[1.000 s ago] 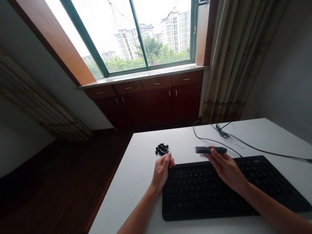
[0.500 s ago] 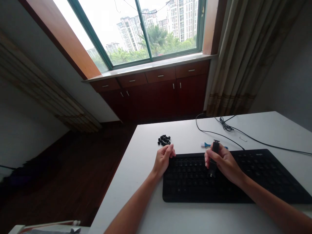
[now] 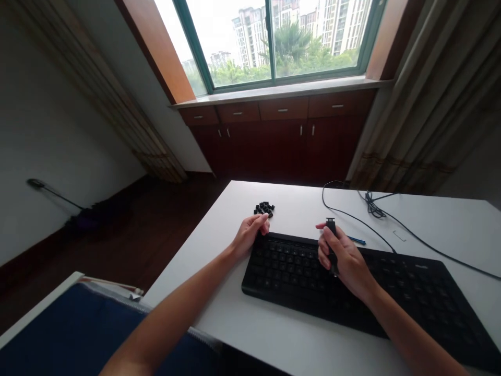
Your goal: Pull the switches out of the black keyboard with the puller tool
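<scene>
My left hand point(image 3: 248, 235) rests at the top left corner of a black computer keyboard point(image 3: 313, 282), just below a small pile of black keycaps point(image 3: 264, 209). Its fingers curl loosely, and I see nothing in them. My right hand point(image 3: 342, 256) sits over the keyboard's upper middle and grips a slim black oblong tool point(image 3: 331, 226) upright, its lower part hidden by my fingers. Just beyond that hand lies a blue-handled tool point(image 3: 358, 241), partly hidden behind it.
The keyboard lies on a white table point(image 3: 219, 292), whose left edge drops to a wooden floor. A black cable point(image 3: 373, 210) loops across the far right of the table. A dark blue seat point(image 3: 78, 334) shows at lower left. Wooden cabinets stand beneath a window beyond.
The black tool has turned from lying flat to upright in my right hand. My view has swung right and upward, bringing the blue seat in at lower left.
</scene>
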`<action>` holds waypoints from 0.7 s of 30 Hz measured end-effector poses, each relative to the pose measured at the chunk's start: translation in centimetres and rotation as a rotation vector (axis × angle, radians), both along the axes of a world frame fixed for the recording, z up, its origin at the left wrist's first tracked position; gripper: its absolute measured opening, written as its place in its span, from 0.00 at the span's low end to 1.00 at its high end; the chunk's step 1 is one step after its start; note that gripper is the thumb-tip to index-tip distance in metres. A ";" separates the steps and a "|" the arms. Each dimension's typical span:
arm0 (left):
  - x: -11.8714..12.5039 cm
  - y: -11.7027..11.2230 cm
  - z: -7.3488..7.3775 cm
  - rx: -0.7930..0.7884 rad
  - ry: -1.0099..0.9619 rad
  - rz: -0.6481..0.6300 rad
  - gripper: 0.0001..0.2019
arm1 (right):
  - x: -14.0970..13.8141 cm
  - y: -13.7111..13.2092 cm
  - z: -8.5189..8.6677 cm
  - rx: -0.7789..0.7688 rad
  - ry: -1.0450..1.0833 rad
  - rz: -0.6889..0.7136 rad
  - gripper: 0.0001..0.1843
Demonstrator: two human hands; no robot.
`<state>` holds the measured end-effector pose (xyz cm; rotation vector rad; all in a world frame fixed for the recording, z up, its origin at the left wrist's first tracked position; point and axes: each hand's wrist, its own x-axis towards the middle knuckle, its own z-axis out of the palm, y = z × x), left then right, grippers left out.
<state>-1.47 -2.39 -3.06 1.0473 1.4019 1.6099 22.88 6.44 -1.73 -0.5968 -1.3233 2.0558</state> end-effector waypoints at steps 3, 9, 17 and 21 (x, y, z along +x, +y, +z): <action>-0.1 -0.1 -0.1 0.017 -0.044 0.005 0.22 | 0.1 0.3 0.3 -0.114 0.076 0.027 0.15; 0.2 -1.1 0.0 0.067 -0.076 -0.029 0.21 | 0.5 0.0 1.3 -0.286 0.035 -0.129 0.21; -0.3 -2.0 0.5 0.111 0.129 -0.105 0.20 | 0.5 -0.8 2.1 -0.290 -0.153 -0.111 0.17; -0.4 -2.0 0.4 0.125 0.242 -0.144 0.20 | 0.5 -0.3 1.7 -0.304 -0.058 -0.007 0.14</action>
